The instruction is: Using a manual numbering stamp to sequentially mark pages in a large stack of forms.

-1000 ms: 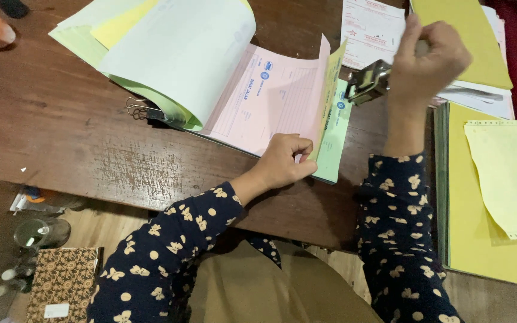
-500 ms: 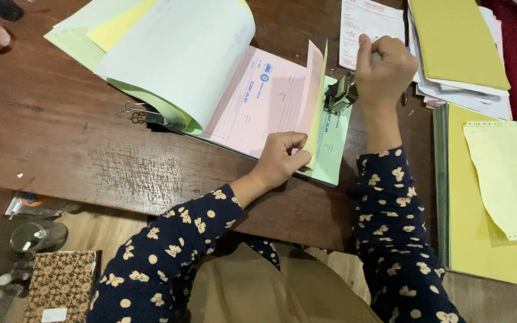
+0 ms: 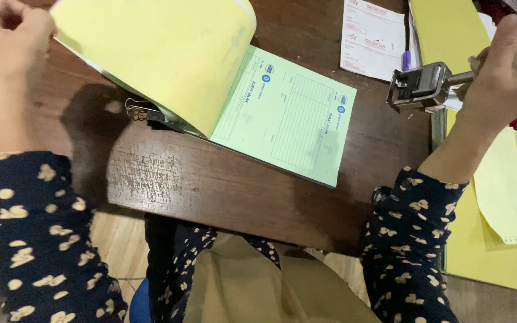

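A form pad lies on the dark wooden table (image 3: pixel 222 185), open at a green printed page (image 3: pixel 288 113). Its yellow page (image 3: pixel 163 54) is turned up and back to the left. My left hand (image 3: pixel 7 42) is at the top left, fingers closed at the edge of the turned pages. My right hand (image 3: pixel 504 72) is raised at the right, gripping the handle of a metal numbering stamp (image 3: pixel 420 87) that hangs above the table, right of the green page. A binder clip (image 3: pixel 142 110) holds the pad at its left edge.
A white printed slip (image 3: pixel 372 39) lies at the back. Yellow folders (image 3: pixel 450 33) and yellow sheets (image 3: pixel 504 197) are stacked along the right side. The table's near edge runs just above my lap, with floor below.
The pink and yellow pages have been flipped back to the left, and the green page now shows. My left hand moved from the pad's lower edge to the top left. My right hand with the stamp rose to the right.
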